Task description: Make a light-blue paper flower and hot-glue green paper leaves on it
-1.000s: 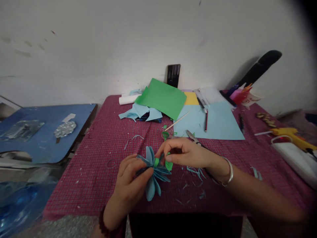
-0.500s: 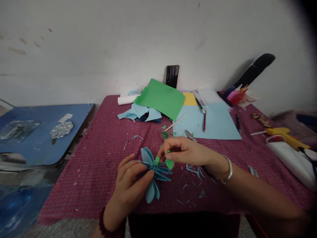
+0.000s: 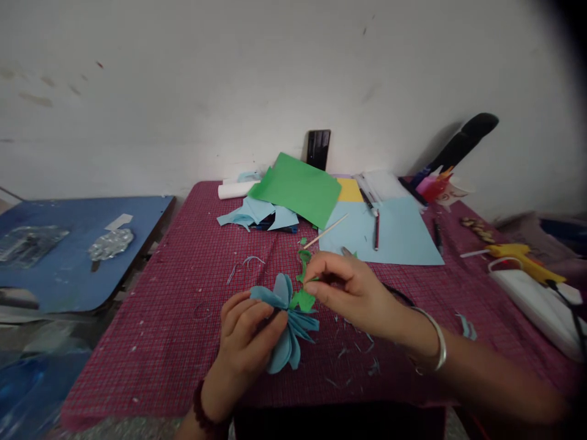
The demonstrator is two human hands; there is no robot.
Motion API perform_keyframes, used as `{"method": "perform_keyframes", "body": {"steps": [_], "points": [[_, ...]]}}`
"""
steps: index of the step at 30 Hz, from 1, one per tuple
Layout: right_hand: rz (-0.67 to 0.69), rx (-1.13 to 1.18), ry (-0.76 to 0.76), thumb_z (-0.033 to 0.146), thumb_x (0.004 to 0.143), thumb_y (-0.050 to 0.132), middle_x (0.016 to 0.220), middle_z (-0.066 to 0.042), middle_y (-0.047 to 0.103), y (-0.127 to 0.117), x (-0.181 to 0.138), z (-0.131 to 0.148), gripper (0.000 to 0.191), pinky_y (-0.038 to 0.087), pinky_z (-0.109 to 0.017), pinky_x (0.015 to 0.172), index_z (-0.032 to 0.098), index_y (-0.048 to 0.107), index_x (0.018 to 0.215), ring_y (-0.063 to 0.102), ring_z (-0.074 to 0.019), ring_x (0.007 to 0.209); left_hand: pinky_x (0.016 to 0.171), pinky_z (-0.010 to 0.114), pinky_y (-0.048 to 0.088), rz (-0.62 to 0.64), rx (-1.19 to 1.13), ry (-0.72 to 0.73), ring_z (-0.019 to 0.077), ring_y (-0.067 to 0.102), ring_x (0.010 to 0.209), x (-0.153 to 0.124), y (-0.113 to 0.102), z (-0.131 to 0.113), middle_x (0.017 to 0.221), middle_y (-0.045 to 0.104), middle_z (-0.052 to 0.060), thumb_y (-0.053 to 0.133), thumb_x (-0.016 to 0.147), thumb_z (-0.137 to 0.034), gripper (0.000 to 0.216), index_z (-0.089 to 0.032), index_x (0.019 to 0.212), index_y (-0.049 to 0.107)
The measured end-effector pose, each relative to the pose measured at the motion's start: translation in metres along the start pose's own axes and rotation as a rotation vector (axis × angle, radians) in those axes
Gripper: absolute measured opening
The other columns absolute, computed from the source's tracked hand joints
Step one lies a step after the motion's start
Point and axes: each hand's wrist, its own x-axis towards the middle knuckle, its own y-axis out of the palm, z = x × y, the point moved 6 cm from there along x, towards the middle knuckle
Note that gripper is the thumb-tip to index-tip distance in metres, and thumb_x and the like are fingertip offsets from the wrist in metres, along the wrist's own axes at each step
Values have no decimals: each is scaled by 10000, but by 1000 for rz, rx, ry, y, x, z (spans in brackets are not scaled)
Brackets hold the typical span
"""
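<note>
The left hand (image 3: 250, 333) is clamped on a blue paper flower (image 3: 285, 351), thumb and fingers pressing near its centre while the petals fan out. Just beside it, the right hand (image 3: 355, 293) has its thumb and fingertips pinched on a green paper piece (image 3: 302, 300) that meets the flower's far side. The hands do not touch each other. The flower is above the near part of the tabletop (image 3: 178, 318), which has a red checked cloth. Beyond the right fingertips are green scraps (image 3: 304, 256) and a thin wooden stick (image 3: 328, 230). Farther off, a green sheet (image 3: 298, 189) overlaps blue offcuts (image 3: 250, 212), and a pencil (image 3: 376, 233) lies on a blue sheet (image 3: 408, 235). A phone (image 3: 318, 148) leans against the wall (image 3: 229, 91). At the right are a yellow glue gun (image 3: 527, 260) and a white power strip (image 3: 539, 308).
</note>
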Motion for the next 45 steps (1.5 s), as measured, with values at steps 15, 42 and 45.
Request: {"method": "perform_keyframes", "body": {"steps": [15,42,45], "points": [[142,-351,-164,80,834,648,770,21,616,18,5,13,112,413,-253,739,175,591,819,549,-114,741,930,391,463,-122,117,-31,178,541,897,-8,3,-13,897,552,29,702,795,-39,262,-206,997,704],[-10,-137,-193,92,849,590,768,3,631,8,1,16,99,450,-284,738,182,609,811,584,-128,748,742,338,424,-117,248,-149,170,600,739,-21,6,-19,743,661,23,679,787,-18,251,-194,966,679],[44,-102,-107,112,853,590,777,1,626,4,-3,3,84,453,-283,720,178,619,811,576,-125,734,750,340,424,-121,241,-139,172,598,733,-21,5,-17,732,658,23,666,791,-29,250,-199,974,686]]}}
